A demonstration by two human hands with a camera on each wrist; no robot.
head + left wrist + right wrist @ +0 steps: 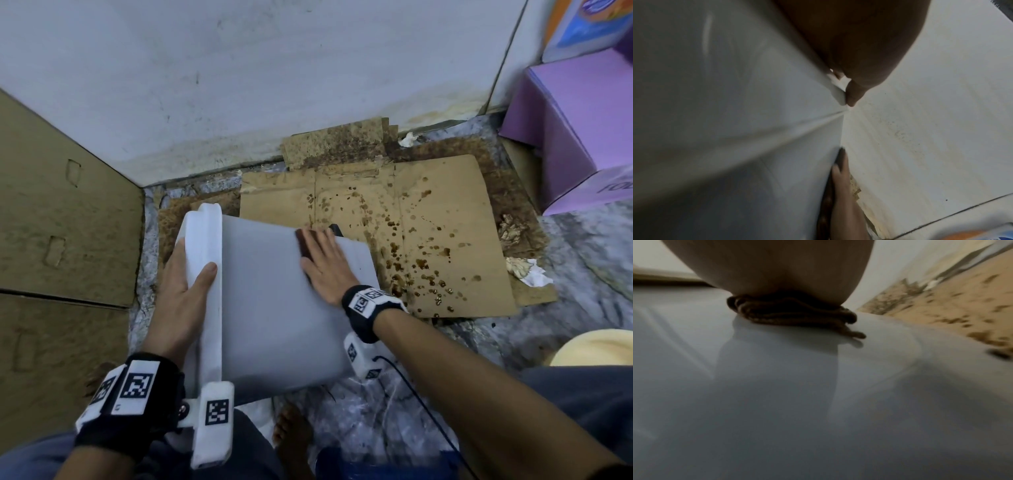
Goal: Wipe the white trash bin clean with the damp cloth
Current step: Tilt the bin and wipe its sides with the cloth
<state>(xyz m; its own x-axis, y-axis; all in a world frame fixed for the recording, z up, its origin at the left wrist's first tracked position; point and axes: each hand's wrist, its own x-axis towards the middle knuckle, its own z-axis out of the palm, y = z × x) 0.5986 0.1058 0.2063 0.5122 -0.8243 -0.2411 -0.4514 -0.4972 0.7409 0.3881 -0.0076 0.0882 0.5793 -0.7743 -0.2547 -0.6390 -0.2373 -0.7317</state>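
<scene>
We are wiping the side of the white plastic trash bin [274, 308], which lies tipped over. Our right hand [323, 263] presses flat on the folded brown damp cloth [303, 245]; our left hand [181, 291] grips the rim. Next, we think, slide the cloth along.

Dim, blurred wrist views (head sharper)

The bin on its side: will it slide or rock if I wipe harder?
Likely slippery: the bin wall looks glossy in the right wrist view. It seems light, so it may shift; the left hand gripping the rim probably steadies it.
</scene>
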